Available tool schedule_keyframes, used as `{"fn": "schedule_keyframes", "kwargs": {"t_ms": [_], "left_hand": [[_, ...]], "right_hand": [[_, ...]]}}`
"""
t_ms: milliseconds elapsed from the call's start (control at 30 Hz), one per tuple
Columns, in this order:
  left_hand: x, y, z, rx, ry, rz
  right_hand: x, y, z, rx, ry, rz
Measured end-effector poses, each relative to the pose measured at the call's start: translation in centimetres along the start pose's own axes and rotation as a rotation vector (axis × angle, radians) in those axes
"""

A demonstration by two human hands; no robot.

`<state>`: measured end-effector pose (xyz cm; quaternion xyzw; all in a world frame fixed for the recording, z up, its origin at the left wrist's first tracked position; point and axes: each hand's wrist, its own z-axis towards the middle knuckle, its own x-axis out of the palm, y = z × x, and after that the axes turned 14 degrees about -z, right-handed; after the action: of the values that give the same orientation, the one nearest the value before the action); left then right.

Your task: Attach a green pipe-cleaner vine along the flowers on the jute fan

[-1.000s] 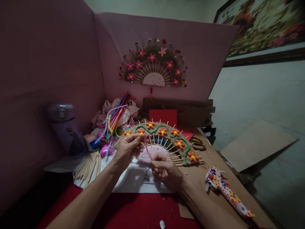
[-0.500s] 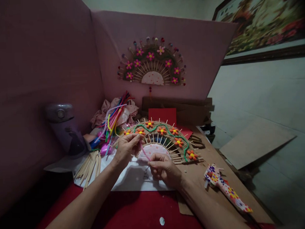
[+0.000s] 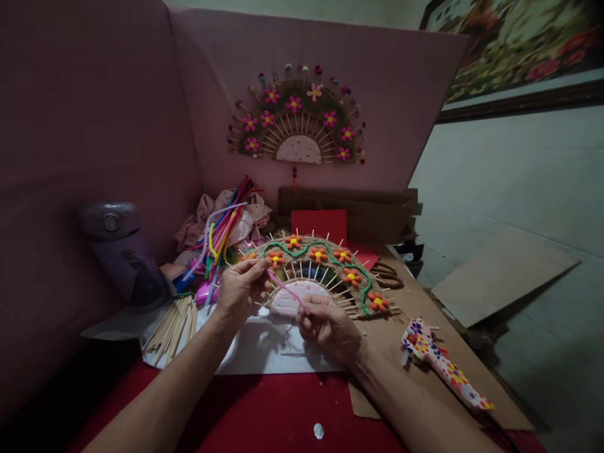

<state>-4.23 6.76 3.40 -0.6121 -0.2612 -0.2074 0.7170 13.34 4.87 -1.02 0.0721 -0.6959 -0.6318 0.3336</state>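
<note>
A thin pink pipe cleaner point(image 3: 285, 287) runs slantwise between my two hands. The fingertips of my left hand point(image 3: 241, 289) pinch its upper end, and the closed fingers of my right hand point(image 3: 330, 326) grip the lower end. Just behind them lies a half-round fan point(image 3: 333, 245) of wooden sticks and twine, carrying orange flowers with yellow centres and a wavy green strip. Its base is a pale half disc point(image 3: 295, 305) with pinkish spots. My left hand covers the fan's left part.
Wooden sticks point(image 3: 171, 329) and colourful pipe cleaners point(image 3: 226, 229) lie left, near a purple flask point(image 3: 125, 259). A flower-patterned glue gun point(image 3: 443, 361) rests on cardboard point(image 3: 386, 375) at right. A finished-looking fan point(image 3: 299, 131) with pink flowers hangs on the pink board behind.
My hands have spread slightly apart, and the pipe cleaner now lies at a flatter slant. The whole view has shifted a little.
</note>
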Motion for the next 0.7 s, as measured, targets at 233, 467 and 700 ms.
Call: {"fn": "schedule_keyframes", "kwargs": {"t_ms": [233,467,700], "left_hand": [[0.0,0.3,0.0,0.046,-0.011,0.017],[0.0,-0.4,-0.1,-0.043,0.003,0.033],[1.2,1.2,-1.8,-0.188,0.285,0.203]], "right_hand": [[0.1,0.1,-0.1,-0.004,0.046,0.02],[0.1,0.3,0.2,-0.099,-0.141,-0.104],[-0.3,0.3,0.5,-0.126,-0.131,-0.161]]}}
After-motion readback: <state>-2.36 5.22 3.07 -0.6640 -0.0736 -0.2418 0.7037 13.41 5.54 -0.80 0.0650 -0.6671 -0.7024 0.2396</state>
